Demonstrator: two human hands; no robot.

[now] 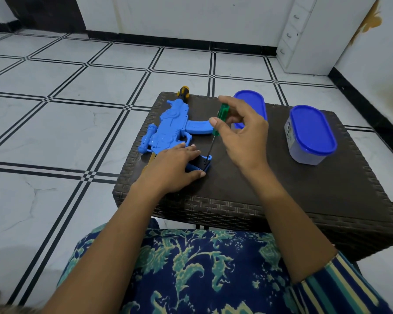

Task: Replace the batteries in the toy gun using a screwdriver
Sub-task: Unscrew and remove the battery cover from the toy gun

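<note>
A blue toy gun [168, 125] lies flat on the dark woven table [270, 189], its orange-and-black muzzle pointing away from me. My left hand [175, 168] grips the gun's handle near the table's left side, thumb under its lower edge. My right hand [241, 132] pinches the green handle of a screwdriver [216, 128] between thumb and fingers. The screwdriver stands nearly upright, and its metal tip rests on the dark panel of the handle just right of my left fingers.
A lidded plastic tub with a blue lid [311, 134] stands at the table's right. Another blue lid or tub [251, 105] lies behind my right hand. White tiled floor surrounds the table; a white drawer unit [302, 35] stands at the back right.
</note>
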